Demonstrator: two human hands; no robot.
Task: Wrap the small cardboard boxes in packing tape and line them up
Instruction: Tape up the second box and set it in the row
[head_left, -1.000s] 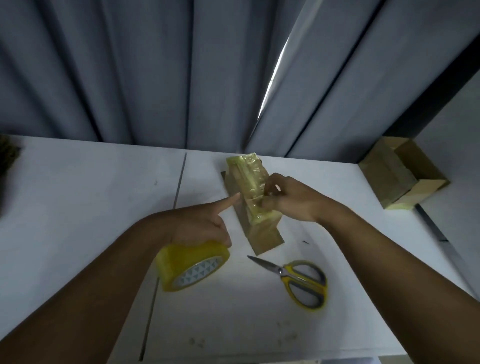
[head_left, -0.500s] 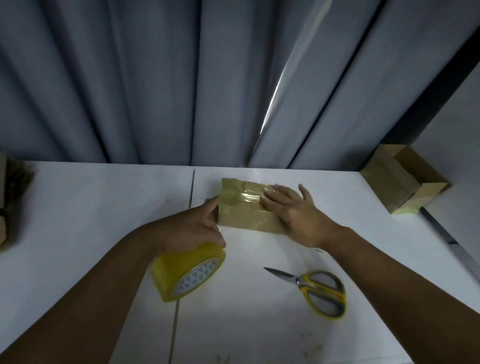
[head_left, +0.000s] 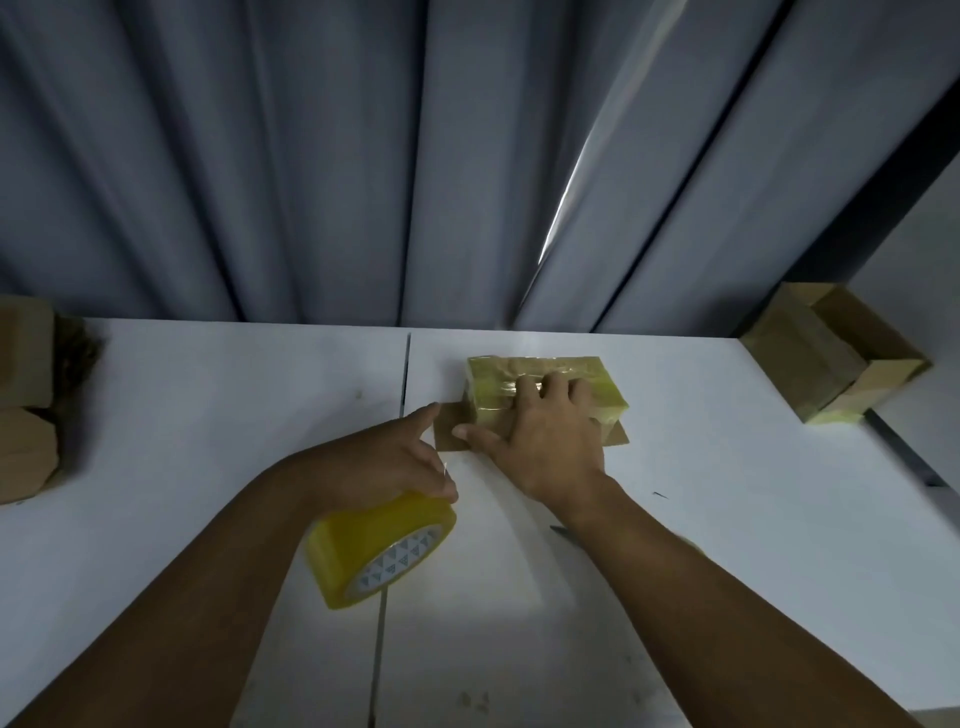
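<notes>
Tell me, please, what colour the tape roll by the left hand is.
Yellow tape roll, white core with grey triangles; the head view shows it.

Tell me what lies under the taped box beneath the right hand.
Brown cardboard pokes out under the taped box at its left and right near corners, flat on the white table. The box and the right hand cover the rest.

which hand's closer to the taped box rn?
Right. The right hand lies flat on top of the tape-wrapped box. The left hand sits to its left, gripping the tape roll, forefinger pointing toward it.
</notes>
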